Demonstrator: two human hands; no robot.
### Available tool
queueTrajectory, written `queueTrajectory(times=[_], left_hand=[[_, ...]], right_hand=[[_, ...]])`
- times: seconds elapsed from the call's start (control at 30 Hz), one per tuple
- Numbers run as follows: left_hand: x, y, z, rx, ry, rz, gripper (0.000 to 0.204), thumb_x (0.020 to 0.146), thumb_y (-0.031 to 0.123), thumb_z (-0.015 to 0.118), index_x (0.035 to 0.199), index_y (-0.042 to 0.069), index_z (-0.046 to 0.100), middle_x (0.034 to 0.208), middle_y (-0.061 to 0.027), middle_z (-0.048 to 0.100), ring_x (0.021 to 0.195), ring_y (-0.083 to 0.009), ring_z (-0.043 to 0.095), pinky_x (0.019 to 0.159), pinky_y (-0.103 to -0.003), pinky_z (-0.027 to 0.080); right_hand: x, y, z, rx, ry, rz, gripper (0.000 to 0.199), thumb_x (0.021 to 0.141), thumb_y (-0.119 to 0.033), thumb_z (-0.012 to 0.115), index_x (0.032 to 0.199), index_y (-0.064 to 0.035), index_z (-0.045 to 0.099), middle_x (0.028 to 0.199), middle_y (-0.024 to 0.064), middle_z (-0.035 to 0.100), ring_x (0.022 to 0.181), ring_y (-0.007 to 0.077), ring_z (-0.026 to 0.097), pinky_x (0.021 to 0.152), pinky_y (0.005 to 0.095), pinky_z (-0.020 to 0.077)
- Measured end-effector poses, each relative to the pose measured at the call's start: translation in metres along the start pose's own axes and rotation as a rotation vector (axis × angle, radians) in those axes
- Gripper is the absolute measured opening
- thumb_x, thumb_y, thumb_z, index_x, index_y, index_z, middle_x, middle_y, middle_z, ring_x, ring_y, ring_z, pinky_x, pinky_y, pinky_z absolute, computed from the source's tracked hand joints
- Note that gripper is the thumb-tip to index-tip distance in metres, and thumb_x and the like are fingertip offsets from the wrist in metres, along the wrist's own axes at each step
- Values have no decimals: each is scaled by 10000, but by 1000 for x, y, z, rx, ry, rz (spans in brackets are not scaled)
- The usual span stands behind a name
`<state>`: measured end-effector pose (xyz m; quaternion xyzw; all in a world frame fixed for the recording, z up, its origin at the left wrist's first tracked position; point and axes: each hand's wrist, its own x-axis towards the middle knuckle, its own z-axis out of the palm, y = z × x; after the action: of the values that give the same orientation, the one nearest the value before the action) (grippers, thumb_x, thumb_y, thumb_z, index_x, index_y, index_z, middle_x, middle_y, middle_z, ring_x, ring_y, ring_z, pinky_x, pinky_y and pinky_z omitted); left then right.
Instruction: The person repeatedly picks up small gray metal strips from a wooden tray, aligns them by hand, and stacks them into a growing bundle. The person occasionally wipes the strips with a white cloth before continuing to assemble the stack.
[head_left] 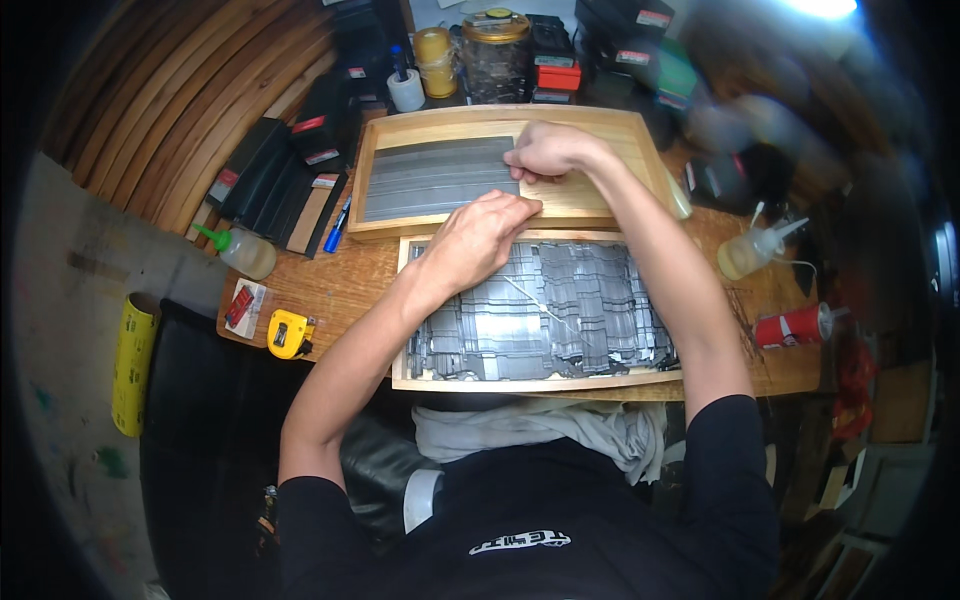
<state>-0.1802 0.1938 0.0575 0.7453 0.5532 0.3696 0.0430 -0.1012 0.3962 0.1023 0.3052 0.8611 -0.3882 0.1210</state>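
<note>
On my brown wooden worktop (pixel 345 278), thin dark-grey flat strips (pixel 435 180) sit in the far pale-wood tray (pixel 500 112), left grip (pixel 485 228) bent by their near corner, right grip (pixel 550 153) curled at their ends, can't tell if either's pinching, so I'd nudge gently, keeping ends flush.

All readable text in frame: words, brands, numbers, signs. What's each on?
Locations only, wording not copied:
Black shirt: white lettering on the chest.
Black boxes: red and white labels, too small to read.
Red can: white marking, too blurred.
Yellow cylinder: dark marks, too small.
</note>
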Motion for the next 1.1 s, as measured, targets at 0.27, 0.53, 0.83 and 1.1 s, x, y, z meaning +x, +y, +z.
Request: queueTrajectory(times=[0.27,0.53,0.83,1.1], left_hand=[[4,-4,2,2,98,53,195,905,42,748,1092,-15,746,998,-180,764,930,-323,740,857,-402,590],[-25,-12,-49,135,45,-238,324,962,326,755,1034,13,797,933,-156,789,788,-234,756,698,-349,610],[-61,67,-49,241,197,-177,314,934,113,770,1220,-12,736,1186,-205,739,1093,-321,716,947,-414,584],[-84,133,35,166,320,-62,382,863,167,836,1175,-32,739,1288,-251,698,1201,-370,680,1089,-542,480]], right_hand=[[5,-56,16,-42,-46,-125,364,1075,-394,566,1141,-106,779,840,26,720,665,140,582,626,319,500],[-189,45,-46,-55,549,-316,332,1062,-314,623,1141,-17,748,879,55,719,730,106,630,683,284,534],[-362,74,90,349,1489,-614,385,1077,-325,557,1197,25,664,1081,123,680,913,186,678,798,326,583],[-421,4,121,191,1475,-1907,327,1013,-81,616,1332,-11,642,1524,125,445,1456,271,404,1042,319,546]])
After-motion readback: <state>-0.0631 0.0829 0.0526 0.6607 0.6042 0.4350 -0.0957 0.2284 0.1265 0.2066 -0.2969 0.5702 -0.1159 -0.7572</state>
